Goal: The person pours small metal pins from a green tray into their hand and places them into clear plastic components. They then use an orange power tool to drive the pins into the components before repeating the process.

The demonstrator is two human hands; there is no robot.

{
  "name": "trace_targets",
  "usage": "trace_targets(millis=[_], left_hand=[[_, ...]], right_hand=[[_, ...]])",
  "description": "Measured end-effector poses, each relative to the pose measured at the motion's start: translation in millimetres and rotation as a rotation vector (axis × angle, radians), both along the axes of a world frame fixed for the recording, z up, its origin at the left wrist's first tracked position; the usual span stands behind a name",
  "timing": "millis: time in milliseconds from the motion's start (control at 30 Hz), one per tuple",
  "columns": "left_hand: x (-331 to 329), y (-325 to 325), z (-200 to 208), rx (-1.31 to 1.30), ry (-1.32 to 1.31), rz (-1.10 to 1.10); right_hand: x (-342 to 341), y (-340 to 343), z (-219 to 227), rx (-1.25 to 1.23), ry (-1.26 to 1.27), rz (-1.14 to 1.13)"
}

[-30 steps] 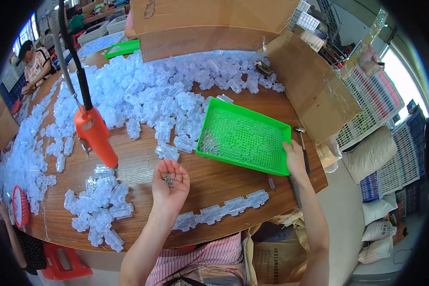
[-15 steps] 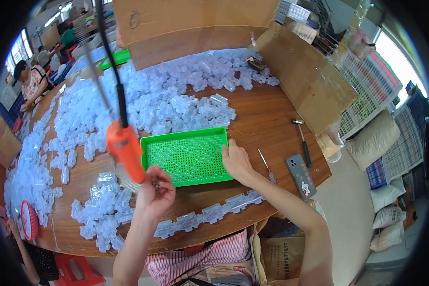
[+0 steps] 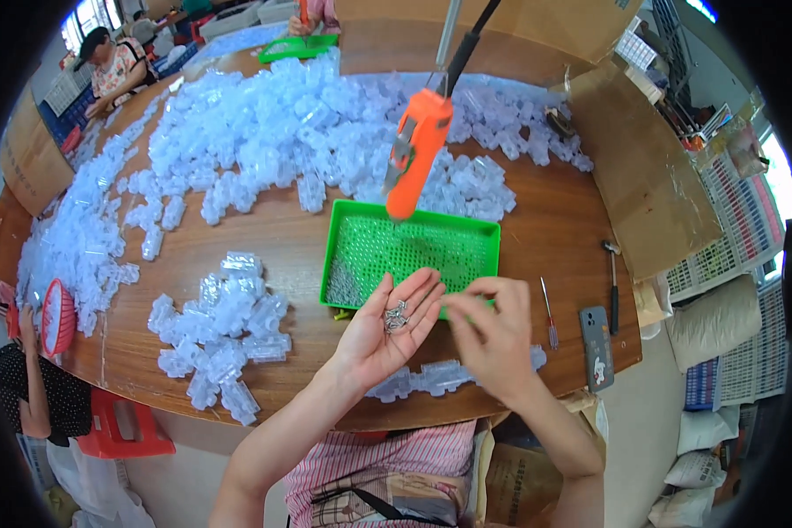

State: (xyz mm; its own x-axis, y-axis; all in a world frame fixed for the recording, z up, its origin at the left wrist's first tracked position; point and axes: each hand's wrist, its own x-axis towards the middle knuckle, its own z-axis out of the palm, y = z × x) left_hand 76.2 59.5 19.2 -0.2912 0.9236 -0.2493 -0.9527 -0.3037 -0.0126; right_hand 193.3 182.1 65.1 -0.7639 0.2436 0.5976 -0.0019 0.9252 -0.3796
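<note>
My left hand [image 3: 385, 330] is palm up, its fingers stretched out and slightly cupped, with several small metal screws [image 3: 397, 318] lying in it. Close by on the right, my right hand [image 3: 495, 339] has bent fingers smeared by motion; whether it holds anything cannot be made out. Both hands are at the near edge of a green perforated tray [image 3: 499, 246], which has a heap of small metal pieces [image 3: 344, 283] in its left corner. An orange electric screwdriver [image 3: 418, 154] hangs above the tray. Below the hands lies a row of clear plastic parts [image 3: 440, 377].
Piles of clear plastic parts [image 3: 264, 123] cover the far and left table; a smaller heap [image 3: 224, 330] is nearer. At right are a screwdriver [image 3: 550, 321], hammer [image 3: 613, 286] and phone [image 3: 597, 348]. Cardboard [image 3: 642, 167] walls the table. Other people [image 3: 119, 70] sit around it.
My view has shifted left. My left hand has opened palm up, showing the screws, and come beside my right hand, which has left the tray's right edge. The hanging screwdriver has swung away from my left hand.
</note>
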Motion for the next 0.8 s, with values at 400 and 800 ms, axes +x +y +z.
trace_targets(millis=[400, 800], left_hand=[[26.0, -9.0, 0.0, -0.101, 0.070, -0.014], [63.3, 12.2, 12.9, -0.315, -0.001, -0.075]], right_hand=[[-3.4, -37.8, -20.4, -0.188, -0.043, -0.036], [62.8, -13.9, -12.8, -1.140, 0.093, -0.074]])
